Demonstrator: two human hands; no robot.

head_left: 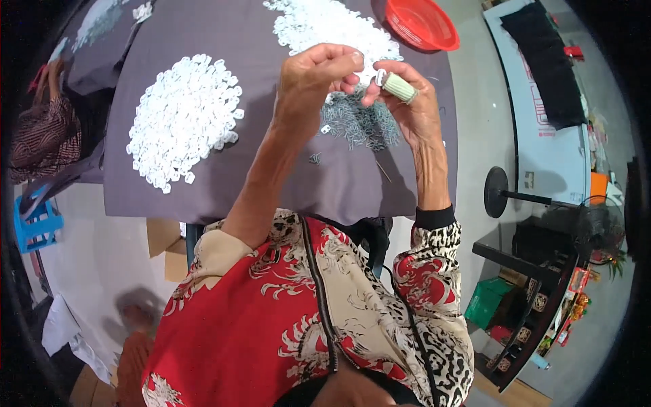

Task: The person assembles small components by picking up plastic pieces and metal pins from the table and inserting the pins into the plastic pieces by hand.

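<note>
My two hands are raised close together over the far middle of the table. My left hand (317,73) is closed, with thumb and forefinger pressed together; whatever it pinches is too small to make out. In my right hand (422,102), bent fingers hold a small white plastic clip (380,77), facing the left fingertips. A pale green ribbed piece (400,88) lies against the right fingers; I cannot tell whether it is held or worn. Below the hands spreads a heap of thin grey nails (363,122), with one loose white clip (325,129) at its left edge.
A large pile of white clips (183,119) lies on the left of the grey-covered table (264,183). Another white pile (325,27) spreads at the far side, beside a red plastic basket (424,26). Another person's arm (51,81) shows at far left. A thin stick (384,171) lies near the front.
</note>
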